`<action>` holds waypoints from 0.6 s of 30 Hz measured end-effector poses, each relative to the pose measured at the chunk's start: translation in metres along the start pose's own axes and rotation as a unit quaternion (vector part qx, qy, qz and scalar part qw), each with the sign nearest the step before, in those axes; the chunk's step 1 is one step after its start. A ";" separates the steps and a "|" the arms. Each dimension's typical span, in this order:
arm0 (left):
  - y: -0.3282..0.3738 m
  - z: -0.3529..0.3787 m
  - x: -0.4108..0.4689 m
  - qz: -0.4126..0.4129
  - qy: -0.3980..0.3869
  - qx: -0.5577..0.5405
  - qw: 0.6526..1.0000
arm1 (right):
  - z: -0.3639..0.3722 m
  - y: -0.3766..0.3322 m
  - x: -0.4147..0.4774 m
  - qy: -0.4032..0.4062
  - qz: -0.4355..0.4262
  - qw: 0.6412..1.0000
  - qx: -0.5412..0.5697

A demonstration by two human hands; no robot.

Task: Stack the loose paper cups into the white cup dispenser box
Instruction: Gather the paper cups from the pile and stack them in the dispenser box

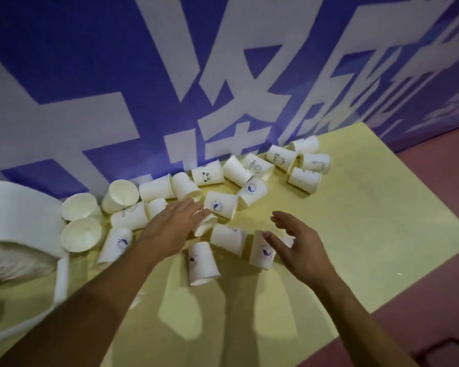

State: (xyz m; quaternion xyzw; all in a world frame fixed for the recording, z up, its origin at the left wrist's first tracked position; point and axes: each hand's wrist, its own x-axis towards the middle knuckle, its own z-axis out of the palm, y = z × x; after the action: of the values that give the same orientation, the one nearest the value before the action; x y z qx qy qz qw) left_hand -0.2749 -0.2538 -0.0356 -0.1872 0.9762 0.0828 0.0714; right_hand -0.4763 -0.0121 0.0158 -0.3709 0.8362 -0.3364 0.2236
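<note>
Well, from the head camera, the loose white paper cups (pixel 224 205) lie scattered across a pale yellow tabletop (pixel 355 221), most of them tipped on their sides. They run in a ragged band along the foot of a blue banner (pixel 90 75) with large white characters. Some are plain and some carry small prints, among them a panda-print cup (pixel 208 176) near the banner.

The white cup dispenser box (pixel 19 207), rounded and partly cut off by the frame, sits at the far left edge of the tabletop. Two cups with their mouths turned to the camera (pixel 81 234) lie just beside it.

The left hand (pixel 170 229) reaches into the middle of the pile, its fingers stretched out flat. Its fingertips are over a tipped cup (pixel 206 225) whose mouth faces the camera, and it grasps nothing that I can see.

The right hand (pixel 300 247) is spread wide and holds nothing. Its palm faces left and its thumb is just in front of a whale-print cup (pixel 263 251).

A reddish floor (pixel 448 234) shows beyond the right edge of the tabletop.
</note>
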 end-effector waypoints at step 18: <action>0.008 -0.031 -0.002 -0.183 0.193 -0.266 0.927 | -0.081 0.135 0.170 0.026 0.132 0.990 -0.037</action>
State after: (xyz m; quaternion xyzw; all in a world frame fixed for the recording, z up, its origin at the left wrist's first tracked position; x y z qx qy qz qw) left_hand -0.2793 -0.2516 -0.0041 -0.3867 0.8623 0.2871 -0.1564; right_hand -0.6963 -0.0440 -0.0494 -0.2566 0.8951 -0.2827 0.2305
